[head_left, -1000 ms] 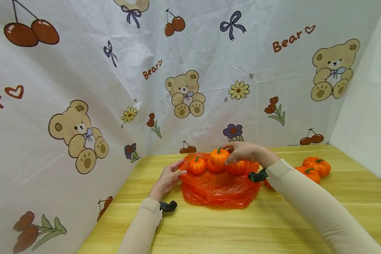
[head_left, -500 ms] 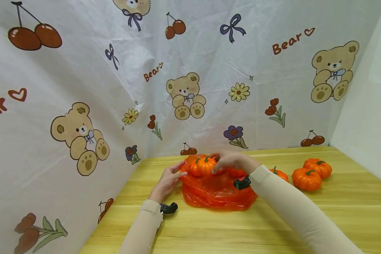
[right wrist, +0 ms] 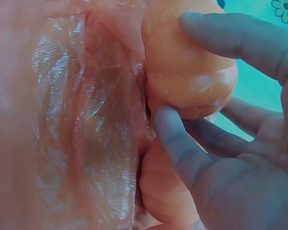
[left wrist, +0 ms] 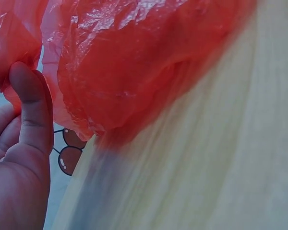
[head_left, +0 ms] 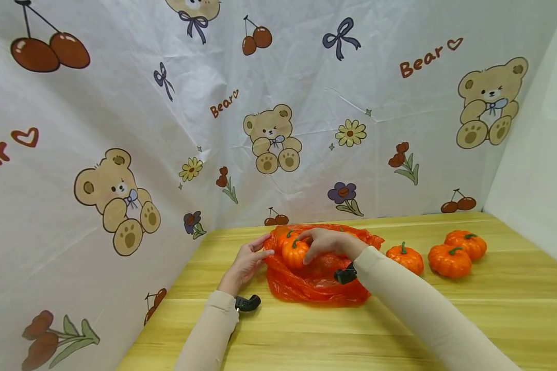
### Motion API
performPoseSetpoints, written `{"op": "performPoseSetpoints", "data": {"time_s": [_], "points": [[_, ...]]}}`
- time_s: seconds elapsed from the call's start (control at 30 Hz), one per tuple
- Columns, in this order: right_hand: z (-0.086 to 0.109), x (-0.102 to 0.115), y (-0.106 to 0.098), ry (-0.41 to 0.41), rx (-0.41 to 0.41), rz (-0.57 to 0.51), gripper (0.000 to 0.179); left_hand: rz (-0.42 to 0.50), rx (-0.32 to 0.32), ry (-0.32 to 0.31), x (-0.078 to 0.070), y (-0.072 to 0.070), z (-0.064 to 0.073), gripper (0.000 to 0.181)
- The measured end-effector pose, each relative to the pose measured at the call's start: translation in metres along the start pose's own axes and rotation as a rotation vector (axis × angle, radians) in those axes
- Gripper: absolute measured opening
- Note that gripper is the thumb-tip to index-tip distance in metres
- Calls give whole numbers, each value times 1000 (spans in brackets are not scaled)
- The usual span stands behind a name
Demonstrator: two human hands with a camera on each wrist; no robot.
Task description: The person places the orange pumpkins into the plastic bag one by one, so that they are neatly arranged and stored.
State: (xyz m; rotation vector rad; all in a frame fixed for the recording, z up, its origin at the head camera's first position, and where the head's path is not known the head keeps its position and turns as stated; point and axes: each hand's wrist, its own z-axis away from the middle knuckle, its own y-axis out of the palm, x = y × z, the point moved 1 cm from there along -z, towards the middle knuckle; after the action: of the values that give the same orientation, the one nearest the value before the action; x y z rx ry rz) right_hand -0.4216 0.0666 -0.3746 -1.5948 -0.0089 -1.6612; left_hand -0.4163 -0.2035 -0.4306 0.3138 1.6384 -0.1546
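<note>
A small orange pumpkin (head_left: pixel 294 254) with a green stem is held in my right hand (head_left: pixel 327 242), low in the mouth of a thin red plastic bag (head_left: pixel 315 291). In the right wrist view, thumb and fingers curl round that pumpkin (right wrist: pixel 187 52), and another pumpkin (right wrist: pixel 165 184) lies just below it. Behind the held one, a further pumpkin (head_left: pixel 283 238) peeks out inside the bag; my right hand hides most of the rest. My left hand (head_left: pixel 246 263) pinches the bag's left edge, and the left wrist view shows the film (left wrist: pixel 19 43) between thumb and fingers.
Right of the bag, a pumpkin (head_left: pixel 405 259) stands on the wooden table (head_left: pixel 306 340), with two more pumpkins (head_left: pixel 449 261) farther right. A white cloth with printed bears (head_left: pixel 271 139) hangs behind the table and along its left. A pale wall (head_left: pixel 538 206) borders the right.
My right hand has carried the pumpkin leftward and down, from above the other pumpkins into the bag's opening. The left hand keeps its place on the bag's edge.
</note>
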Motion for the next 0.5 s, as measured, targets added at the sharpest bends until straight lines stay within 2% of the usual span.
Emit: {"op": "performPoseSetpoints", "data": {"time_s": [0.1,0.33,0.5], "points": [[-1,0,4,-17,18,27,77,-3,-5,-3,0,0,0,65],[-2,4,13,2,30,60,74,0,-8,-5,1,-1,-1,65],[-3,6,19,-14,7,159,69,2,-6,0,1,0,0,66]]}}
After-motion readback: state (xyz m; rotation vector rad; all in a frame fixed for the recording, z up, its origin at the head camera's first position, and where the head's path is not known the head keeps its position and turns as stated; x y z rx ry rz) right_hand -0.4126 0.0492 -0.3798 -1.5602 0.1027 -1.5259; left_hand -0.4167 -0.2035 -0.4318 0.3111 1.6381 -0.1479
